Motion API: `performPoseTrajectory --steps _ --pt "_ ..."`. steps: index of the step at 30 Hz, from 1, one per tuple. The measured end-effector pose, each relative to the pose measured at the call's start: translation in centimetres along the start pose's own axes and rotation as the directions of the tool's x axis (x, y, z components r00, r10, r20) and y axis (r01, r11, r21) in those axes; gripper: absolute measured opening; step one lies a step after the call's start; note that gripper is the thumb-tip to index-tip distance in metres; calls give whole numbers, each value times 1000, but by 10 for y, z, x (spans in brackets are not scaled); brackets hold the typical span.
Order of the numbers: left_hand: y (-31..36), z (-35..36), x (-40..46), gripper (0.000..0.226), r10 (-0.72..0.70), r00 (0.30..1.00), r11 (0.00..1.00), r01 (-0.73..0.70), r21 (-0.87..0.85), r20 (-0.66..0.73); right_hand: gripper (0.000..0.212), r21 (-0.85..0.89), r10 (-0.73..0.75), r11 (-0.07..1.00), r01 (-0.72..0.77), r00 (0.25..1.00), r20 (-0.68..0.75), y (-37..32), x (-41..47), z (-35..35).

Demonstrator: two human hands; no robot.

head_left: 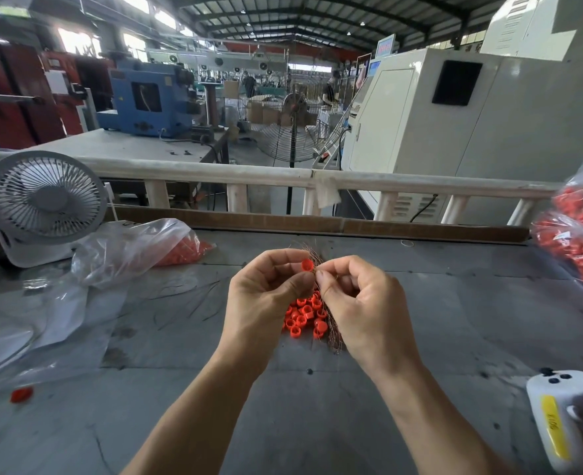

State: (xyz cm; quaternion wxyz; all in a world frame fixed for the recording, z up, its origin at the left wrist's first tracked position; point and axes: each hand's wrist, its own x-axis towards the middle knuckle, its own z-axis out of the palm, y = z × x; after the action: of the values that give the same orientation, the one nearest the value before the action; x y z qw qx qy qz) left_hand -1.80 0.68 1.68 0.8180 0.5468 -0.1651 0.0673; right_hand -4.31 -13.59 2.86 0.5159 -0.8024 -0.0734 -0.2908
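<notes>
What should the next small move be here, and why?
Probably thread the wire pinched in the right hand into the cap held by the left hand: the two sit nearly touching above the cap pile.

A factory hall: steel-truss roof (300,15), blue machine (149,97), cream machine cabinets (454,114), grey workbench (317,406).
</notes>
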Motion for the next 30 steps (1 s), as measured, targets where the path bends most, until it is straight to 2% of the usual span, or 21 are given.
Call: performPoseTrajectory --steps 7,14,30 --pt "0 1 0 30 -13 1000 1000 13 7 -9 9 -43 -30 999 30 999 -11 1 1 -1" --pt "0 0 -1 32 -15 1000 1000 15 9 1 9 -163 -77 984 79 997 14 -1 1 -2" --pt "2 2 -2 28 -41 999 999 40 -35 -9 10 -177 -48 983 43 999 -22 -3 0 -2"
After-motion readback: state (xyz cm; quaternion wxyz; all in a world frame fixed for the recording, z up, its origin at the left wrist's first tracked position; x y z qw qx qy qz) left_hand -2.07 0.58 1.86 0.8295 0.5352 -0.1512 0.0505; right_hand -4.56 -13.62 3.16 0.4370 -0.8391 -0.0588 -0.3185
